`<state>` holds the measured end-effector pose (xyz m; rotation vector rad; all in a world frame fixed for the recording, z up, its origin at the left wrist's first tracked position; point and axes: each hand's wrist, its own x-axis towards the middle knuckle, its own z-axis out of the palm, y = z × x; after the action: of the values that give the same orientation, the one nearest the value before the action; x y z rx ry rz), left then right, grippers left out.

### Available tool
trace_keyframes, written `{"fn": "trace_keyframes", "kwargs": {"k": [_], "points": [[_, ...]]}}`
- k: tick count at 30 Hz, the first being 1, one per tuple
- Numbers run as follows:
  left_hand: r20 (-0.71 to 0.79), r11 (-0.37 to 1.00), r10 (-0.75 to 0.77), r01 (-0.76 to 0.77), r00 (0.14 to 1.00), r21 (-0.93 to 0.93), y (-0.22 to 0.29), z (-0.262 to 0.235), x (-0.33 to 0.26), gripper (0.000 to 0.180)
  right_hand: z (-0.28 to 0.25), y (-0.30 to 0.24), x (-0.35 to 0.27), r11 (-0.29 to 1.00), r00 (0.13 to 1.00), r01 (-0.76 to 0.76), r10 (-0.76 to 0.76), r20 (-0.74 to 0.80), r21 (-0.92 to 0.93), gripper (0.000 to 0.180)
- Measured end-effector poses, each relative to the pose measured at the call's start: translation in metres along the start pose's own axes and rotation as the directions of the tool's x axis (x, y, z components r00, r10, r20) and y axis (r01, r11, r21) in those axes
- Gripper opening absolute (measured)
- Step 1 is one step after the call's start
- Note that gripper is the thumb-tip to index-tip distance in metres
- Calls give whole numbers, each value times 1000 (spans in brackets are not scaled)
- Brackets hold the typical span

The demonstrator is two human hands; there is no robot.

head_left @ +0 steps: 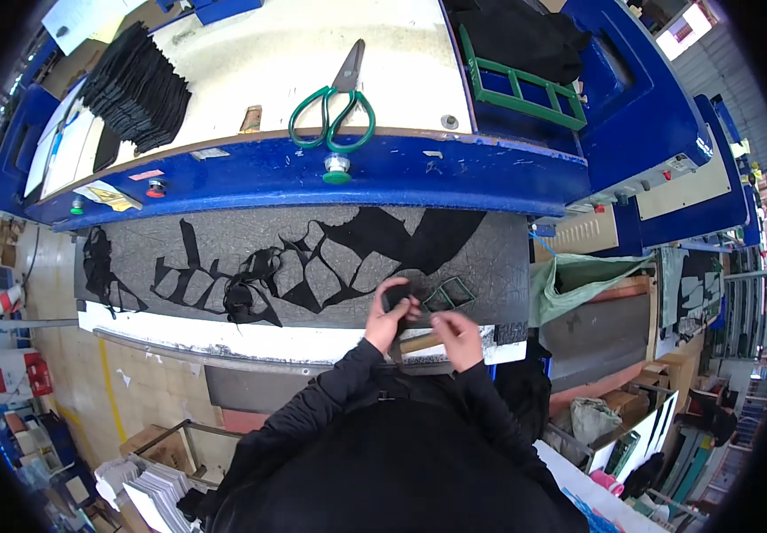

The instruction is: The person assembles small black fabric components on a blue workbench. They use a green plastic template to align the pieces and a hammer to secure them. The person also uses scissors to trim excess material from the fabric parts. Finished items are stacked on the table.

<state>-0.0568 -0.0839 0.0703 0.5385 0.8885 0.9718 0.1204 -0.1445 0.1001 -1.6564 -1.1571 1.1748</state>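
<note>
My left hand [387, 320] is closed around a small black piece of cut fabric [398, 300], held over the near edge of a dark cutting board [481, 306]. Close beside it on the right, the fingers of my right hand [460, 339] are pinched together. What they grip, if anything, is too small to make out. A small green-edged metal cutting die [451, 293] lies on the board just beyond my hands. Black fabric with cut-out holes [312, 266] stretches leftward across the board, and its wider uncut part [445, 238] lies at the far right.
Beyond the board rises a blue machine front [454, 178] with push buttons. On its pale top lie green-handled scissors [346, 98] and a stack of black pieces [139, 89]. A green metal frame [525, 89] is at far right. A green sack [570, 284] hangs right of the board.
</note>
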Motion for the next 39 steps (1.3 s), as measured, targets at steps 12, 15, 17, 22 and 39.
{"fn": "trace_keyframes", "kwargs": {"k": [12, 15, 17, 22, 39], "points": [[76, 37, 425, -101, 902, 994, 12, -55, 5, 53, -55, 36, 126, 592, 892, 395, -64, 448, -702, 29], [55, 172, 432, -143, 900, 975, 10, -59, 7, 51, -50, 39, 127, 566, 897, 434, -201, 393, -701, 22], [32, 232, 544, -187, 838, 955, 10, -65, -2, 53, -34, 15, 125, 586, 903, 418, -183, 390, -694, 22], [-207, 516, 634, -208, 745, 831, 16, -92, -1, 60, 50, -15, 182, 740, 889, 457, -376, 261, -494, 20], [129, -1, 125, -130, 984, 991, 123, -120, 120, 61, 86, 24, 173, 832, 952, 303, -284, 113, -464, 61]]}}
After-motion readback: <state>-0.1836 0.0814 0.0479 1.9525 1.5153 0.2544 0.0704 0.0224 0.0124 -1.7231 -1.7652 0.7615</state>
